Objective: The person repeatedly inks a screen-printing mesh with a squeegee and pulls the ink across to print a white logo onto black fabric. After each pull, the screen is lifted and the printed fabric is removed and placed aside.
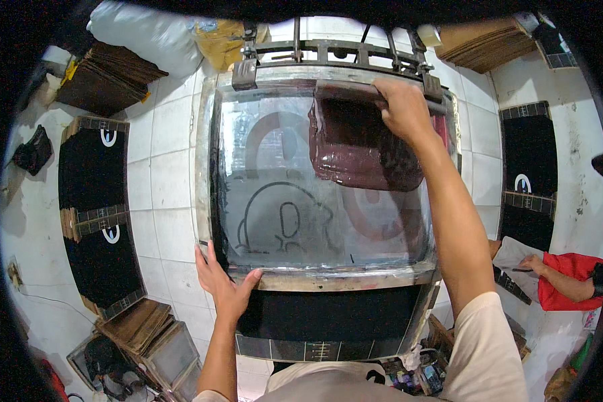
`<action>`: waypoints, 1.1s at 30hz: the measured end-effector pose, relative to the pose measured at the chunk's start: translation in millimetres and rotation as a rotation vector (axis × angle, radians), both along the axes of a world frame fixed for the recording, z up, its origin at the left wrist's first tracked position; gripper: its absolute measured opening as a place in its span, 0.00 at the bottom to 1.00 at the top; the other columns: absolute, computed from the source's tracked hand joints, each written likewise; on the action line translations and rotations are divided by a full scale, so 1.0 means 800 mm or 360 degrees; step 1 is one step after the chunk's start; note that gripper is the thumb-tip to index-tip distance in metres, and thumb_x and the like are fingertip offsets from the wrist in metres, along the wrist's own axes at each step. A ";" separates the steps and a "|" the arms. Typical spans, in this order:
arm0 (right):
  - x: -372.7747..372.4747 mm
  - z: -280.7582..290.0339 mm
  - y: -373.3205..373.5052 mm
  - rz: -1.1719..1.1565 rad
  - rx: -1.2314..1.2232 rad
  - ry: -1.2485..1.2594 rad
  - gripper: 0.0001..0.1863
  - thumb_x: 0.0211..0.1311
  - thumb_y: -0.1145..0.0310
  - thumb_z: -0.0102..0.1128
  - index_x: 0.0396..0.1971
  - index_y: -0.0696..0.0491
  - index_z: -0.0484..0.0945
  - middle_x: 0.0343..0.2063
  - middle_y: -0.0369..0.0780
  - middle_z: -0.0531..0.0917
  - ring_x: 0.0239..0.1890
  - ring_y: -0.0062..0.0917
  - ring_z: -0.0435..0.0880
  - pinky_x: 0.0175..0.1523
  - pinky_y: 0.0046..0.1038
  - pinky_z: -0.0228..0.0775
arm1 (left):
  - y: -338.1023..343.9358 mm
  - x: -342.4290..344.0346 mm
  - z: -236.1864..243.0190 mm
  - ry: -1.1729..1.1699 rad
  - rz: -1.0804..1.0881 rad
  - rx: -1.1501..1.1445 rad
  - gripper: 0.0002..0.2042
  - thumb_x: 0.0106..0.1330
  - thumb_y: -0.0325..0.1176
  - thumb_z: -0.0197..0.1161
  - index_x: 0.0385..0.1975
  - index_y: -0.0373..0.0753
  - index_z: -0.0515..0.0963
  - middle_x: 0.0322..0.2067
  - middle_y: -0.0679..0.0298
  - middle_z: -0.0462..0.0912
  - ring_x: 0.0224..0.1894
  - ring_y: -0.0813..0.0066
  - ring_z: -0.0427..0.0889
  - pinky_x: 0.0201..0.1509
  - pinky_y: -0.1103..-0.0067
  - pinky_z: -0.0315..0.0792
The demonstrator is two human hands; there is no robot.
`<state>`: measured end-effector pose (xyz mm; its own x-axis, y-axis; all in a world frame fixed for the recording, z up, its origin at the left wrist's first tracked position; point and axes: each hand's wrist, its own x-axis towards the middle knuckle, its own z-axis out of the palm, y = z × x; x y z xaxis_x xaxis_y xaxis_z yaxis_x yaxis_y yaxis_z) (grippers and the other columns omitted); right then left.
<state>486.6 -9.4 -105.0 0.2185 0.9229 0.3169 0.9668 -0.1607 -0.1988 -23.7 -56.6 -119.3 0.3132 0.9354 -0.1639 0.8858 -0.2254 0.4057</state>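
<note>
White tiled table [164, 194]: ran under everything, grimy toward the edges.
Black printed sheets [94, 221]: laid end to end at nine o'clock, each with a small white round mark.
Second run of black sheets [529, 174]: lay at three o'clock, one white mark showing.
Brown cardboard stack [110, 77]: sat at ten o'clock.
White sack [147, 33]: lay at eleven o'clock, a yellow bag [218, 40] just beside it.
Further cardboard stack [486, 43]: sat at one o'clock.
Flat brown pile [137, 325]: sat at seven o'clock.
Another person's arm in a red sleeve [569, 278]: reached in at four o'clock.
</note>
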 end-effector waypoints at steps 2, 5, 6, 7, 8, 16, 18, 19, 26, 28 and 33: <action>-0.018 -0.014 -0.031 -0.0016 -0.0071 -0.0013 0.13 0.55 0.78 0.61 0.41 0.51 0.84 0.36 0.45 0.86 0.42 0.46 0.86 0.47 0.50 0.73 | -0.003 -0.003 -0.003 -0.0058 0.0024 0.0017 0.60 0.53 0.56 0.82 0.81 0.39 0.51 0.80 0.38 0.46 0.82 0.42 0.48 0.81 0.52 0.43; -0.067 -0.017 -0.097 0.0026 0.0031 -0.0008 0.14 0.54 0.79 0.61 0.41 0.50 0.84 0.38 0.42 0.86 0.43 0.43 0.85 0.47 0.47 0.72 | 0.005 -0.007 -0.009 -0.0463 0.0183 -0.0026 0.55 0.58 0.47 0.81 0.80 0.35 0.52 0.78 0.40 0.54 0.80 0.46 0.54 0.81 0.57 0.50; -0.086 -0.014 -0.118 0.0010 -0.0007 -0.0006 0.14 0.53 0.79 0.62 0.41 0.50 0.83 0.39 0.41 0.85 0.44 0.41 0.84 0.48 0.45 0.72 | 0.010 -0.009 -0.012 -0.0663 0.0260 -0.0057 0.53 0.59 0.43 0.80 0.80 0.34 0.53 0.77 0.40 0.57 0.80 0.48 0.57 0.81 0.60 0.53; -0.104 -0.010 -0.134 -0.0023 -0.0043 0.0028 0.14 0.53 0.79 0.61 0.40 0.51 0.83 0.40 0.41 0.85 0.45 0.39 0.84 0.49 0.43 0.71 | 0.017 -0.011 -0.014 -0.0555 0.0325 -0.0058 0.49 0.61 0.41 0.79 0.78 0.33 0.56 0.74 0.40 0.62 0.77 0.49 0.62 0.78 0.62 0.57; -0.121 -0.006 -0.145 -0.0051 -0.0054 0.0087 0.14 0.54 0.79 0.61 0.40 0.51 0.83 0.41 0.41 0.85 0.45 0.39 0.83 0.49 0.42 0.70 | 0.026 -0.015 -0.016 -0.0458 0.0380 -0.0055 0.45 0.63 0.38 0.77 0.76 0.31 0.60 0.71 0.40 0.67 0.74 0.50 0.67 0.76 0.64 0.61; -0.080 0.065 -0.098 0.0062 -0.0331 0.0292 0.11 0.58 0.76 0.65 0.42 0.52 0.81 0.40 0.44 0.85 0.46 0.45 0.84 0.49 0.48 0.73 | 0.057 -0.037 -0.003 -0.0442 0.0291 -0.0351 0.12 0.68 0.29 0.69 0.45 0.28 0.79 0.34 0.52 0.87 0.36 0.67 0.84 0.46 0.72 0.76; -0.076 0.071 -0.105 0.0099 -0.0374 0.0332 0.12 0.58 0.75 0.67 0.43 0.52 0.81 0.40 0.45 0.85 0.45 0.47 0.84 0.49 0.50 0.73 | 0.054 -0.036 0.002 -0.0459 0.0334 -0.0411 0.11 0.68 0.28 0.69 0.44 0.28 0.79 0.33 0.53 0.87 0.35 0.70 0.82 0.45 0.73 0.76; -0.080 0.070 -0.112 0.0103 -0.0421 0.0358 0.12 0.58 0.75 0.68 0.43 0.53 0.81 0.40 0.45 0.85 0.46 0.48 0.84 0.50 0.50 0.73 | 0.054 -0.036 0.004 -0.0509 0.0361 -0.0429 0.11 0.68 0.28 0.69 0.44 0.28 0.79 0.33 0.54 0.87 0.35 0.71 0.82 0.44 0.73 0.76; -0.050 0.030 -0.073 0.0039 -0.0551 0.0312 0.13 0.57 0.73 0.69 0.43 0.52 0.82 0.42 0.48 0.88 0.50 0.50 0.86 0.54 0.53 0.78 | 0.057 -0.033 0.015 -0.0544 0.0381 -0.0470 0.09 0.68 0.26 0.68 0.42 0.29 0.78 0.29 0.60 0.84 0.30 0.76 0.78 0.38 0.75 0.74; 0.001 0.024 -0.014 0.0055 -0.0621 0.0279 0.17 0.57 0.70 0.73 0.46 0.53 0.82 0.44 0.49 0.88 0.51 0.51 0.86 0.55 0.48 0.77 | 0.057 -0.031 0.019 -0.0504 0.0373 -0.0468 0.08 0.67 0.25 0.68 0.41 0.29 0.78 0.27 0.62 0.83 0.29 0.78 0.77 0.36 0.76 0.73; 0.067 0.010 0.079 0.0200 -0.0575 0.0396 0.32 0.52 0.71 0.77 0.61 0.48 0.82 0.51 0.49 0.87 0.53 0.45 0.86 0.58 0.43 0.78 | 0.059 -0.026 0.031 -0.0605 0.0381 -0.0540 0.08 0.68 0.25 0.69 0.41 0.30 0.79 0.26 0.65 0.81 0.28 0.81 0.75 0.33 0.78 0.71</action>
